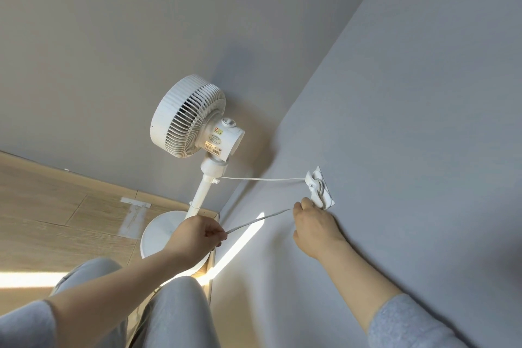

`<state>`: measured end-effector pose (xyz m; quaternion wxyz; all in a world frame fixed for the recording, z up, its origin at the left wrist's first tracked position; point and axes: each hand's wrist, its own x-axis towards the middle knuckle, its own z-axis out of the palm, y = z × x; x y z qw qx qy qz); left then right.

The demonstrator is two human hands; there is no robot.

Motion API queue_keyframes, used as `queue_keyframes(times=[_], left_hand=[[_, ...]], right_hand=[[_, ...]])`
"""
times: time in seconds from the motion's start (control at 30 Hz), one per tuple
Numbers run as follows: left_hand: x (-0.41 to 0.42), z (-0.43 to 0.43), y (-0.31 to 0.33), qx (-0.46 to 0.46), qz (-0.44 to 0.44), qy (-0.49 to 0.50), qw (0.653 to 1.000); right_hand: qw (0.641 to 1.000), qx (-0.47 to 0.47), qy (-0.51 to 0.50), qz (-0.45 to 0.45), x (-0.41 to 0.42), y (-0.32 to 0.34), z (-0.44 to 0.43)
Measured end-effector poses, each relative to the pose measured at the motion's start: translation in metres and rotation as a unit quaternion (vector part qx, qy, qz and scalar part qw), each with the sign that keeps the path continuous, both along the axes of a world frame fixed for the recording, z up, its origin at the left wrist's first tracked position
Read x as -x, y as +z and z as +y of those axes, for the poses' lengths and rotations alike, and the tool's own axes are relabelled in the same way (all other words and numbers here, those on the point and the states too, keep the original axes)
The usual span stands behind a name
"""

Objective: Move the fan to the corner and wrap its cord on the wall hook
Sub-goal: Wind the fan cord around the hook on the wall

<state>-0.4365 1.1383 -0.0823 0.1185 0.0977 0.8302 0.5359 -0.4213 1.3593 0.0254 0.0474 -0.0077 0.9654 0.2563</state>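
**Cord on the hook, both hands on the line**

While the white fan (pixel 195 121) stands upright in the corner where the two grey walls meet, both bare forearms reach forward from grey sleeves toward the right-hand wall (pixel 409 93). The left arm stretches up from the lower left, and the left hand (pixel 197 234) is closed, knuckles up, pinching the white cord (pixel 262 216) between thumb and fingertips in front of the fan's round base (pixel 158 232). The right arm comes in from the lower right, lying along the wall, and the right hand (pixel 315 223) is curled with its fingertips just below the white wall hook (pixel 319 186); it appears to grip the cord there, though the fingers hide the contact itself.

One run of cord leaves the fan's pole (pixel 202 192) and goes nearly level to the hook, where it loops around the peg. A second run slants down from the hook area to the left hand.

The plug end of the cord is out of sight. Grey-trousered knees (pixel 169 313) fill the lower edge, covering part of the base and the wooden floor (pixel 56 206).
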Motion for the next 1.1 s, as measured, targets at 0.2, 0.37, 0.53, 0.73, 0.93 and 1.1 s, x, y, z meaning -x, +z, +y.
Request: queue_keyframes(times=[0.2, 0.37, 0.53, 0.73, 0.93, 1.1], left_hand=[[0.018, 0.010, -0.006, 0.013, 0.005, 0.035, 0.999], [0.038, 0.008, -0.010, 0.032, 0.030, 0.059, 0.997], [0.053, 0.008, -0.016, 0.037, 0.039, 0.069, 0.996], [0.061, 0.011, -0.023, 0.022, 0.029, 0.067, 0.997], [0.064, 0.021, -0.028, -0.017, 0.010, 0.000, 1.000], [0.068, 0.023, -0.035, -0.032, -0.007, -0.012, 0.999]], right_hand=[[0.999, 0.036, 0.010, -0.009, 0.020, -0.004, 0.000], [0.992, 0.118, 0.025, -0.037, 0.041, -0.002, -0.004], [0.984, 0.155, 0.032, -0.079, 0.063, -0.001, -0.015], [0.986, 0.124, 0.039, -0.101, 0.090, -0.010, -0.022], [0.990, 0.109, 0.028, -0.088, 0.112, -0.004, -0.013], [0.991, 0.116, 0.018, -0.063, 0.133, 0.006, -0.001]])
